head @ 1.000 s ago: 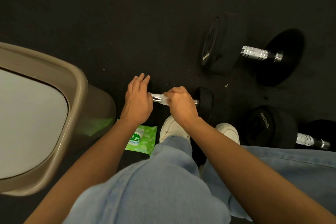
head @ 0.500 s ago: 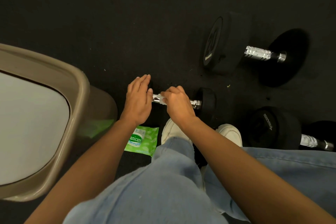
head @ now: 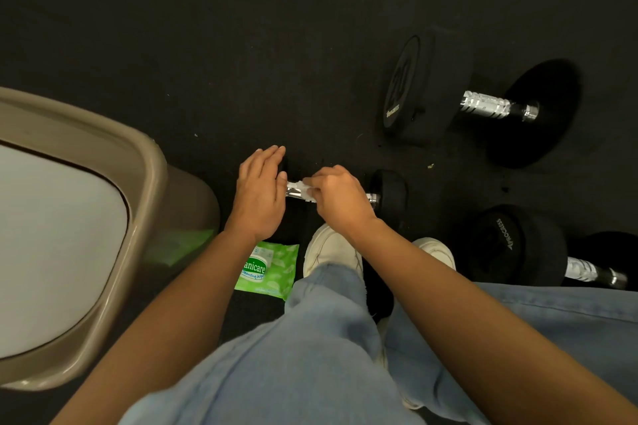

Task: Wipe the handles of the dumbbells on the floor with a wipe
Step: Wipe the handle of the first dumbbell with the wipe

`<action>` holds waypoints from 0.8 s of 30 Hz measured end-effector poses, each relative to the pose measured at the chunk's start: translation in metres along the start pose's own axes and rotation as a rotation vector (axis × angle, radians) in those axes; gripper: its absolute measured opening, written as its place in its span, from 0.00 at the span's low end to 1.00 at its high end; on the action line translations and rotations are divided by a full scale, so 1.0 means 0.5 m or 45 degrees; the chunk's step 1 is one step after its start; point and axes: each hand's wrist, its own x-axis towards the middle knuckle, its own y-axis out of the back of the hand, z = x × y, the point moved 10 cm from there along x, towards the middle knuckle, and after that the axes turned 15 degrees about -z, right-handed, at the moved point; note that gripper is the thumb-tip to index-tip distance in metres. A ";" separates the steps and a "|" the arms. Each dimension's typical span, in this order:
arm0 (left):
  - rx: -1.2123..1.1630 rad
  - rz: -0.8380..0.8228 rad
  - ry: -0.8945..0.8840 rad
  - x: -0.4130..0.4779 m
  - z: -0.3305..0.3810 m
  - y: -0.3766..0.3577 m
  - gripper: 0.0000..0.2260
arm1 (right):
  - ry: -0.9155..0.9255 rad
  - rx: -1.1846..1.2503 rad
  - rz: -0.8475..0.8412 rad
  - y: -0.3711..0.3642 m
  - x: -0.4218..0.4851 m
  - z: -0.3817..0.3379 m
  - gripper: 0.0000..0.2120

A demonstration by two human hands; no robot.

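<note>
A small black dumbbell [head: 390, 195] lies on the dark floor in front of my feet. My right hand [head: 336, 198] grips a white wipe [head: 302, 190] wrapped round its chrome handle. My left hand [head: 259, 195] rests with straight fingers on the dumbbell's left weight, which it hides. A large dumbbell [head: 483, 108] with a chrome handle lies at the upper right. Another dumbbell [head: 518, 245] lies at the right, partly cut off by my leg.
A tan bin [head: 138, 203] with a pale liner stands at the left. A green pack of wipes [head: 269, 267] lies on the floor below my left hand. My white shoes [head: 328, 248] and jeans fill the lower middle.
My right hand with the wipe has slid left along the handle, toward my left hand. My left hand stays on the left weight.
</note>
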 end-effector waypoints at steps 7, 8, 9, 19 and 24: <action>-0.016 0.002 0.019 -0.003 0.002 0.001 0.19 | 0.142 -0.150 -0.013 -0.011 -0.002 -0.063 0.17; -0.014 0.005 0.022 -0.003 0.003 0.002 0.19 | 0.151 -0.175 -0.025 -0.010 0.000 -0.066 0.16; -0.010 0.010 0.026 -0.004 0.003 0.002 0.18 | 0.157 -0.194 -0.037 -0.010 0.002 -0.064 0.15; -0.054 0.069 0.070 0.007 0.004 0.012 0.17 | 0.260 -0.249 -0.027 0.003 -0.023 -0.044 0.17; -0.065 0.005 0.061 0.017 -0.004 0.020 0.14 | 0.303 -0.262 0.052 -0.010 -0.015 -0.084 0.11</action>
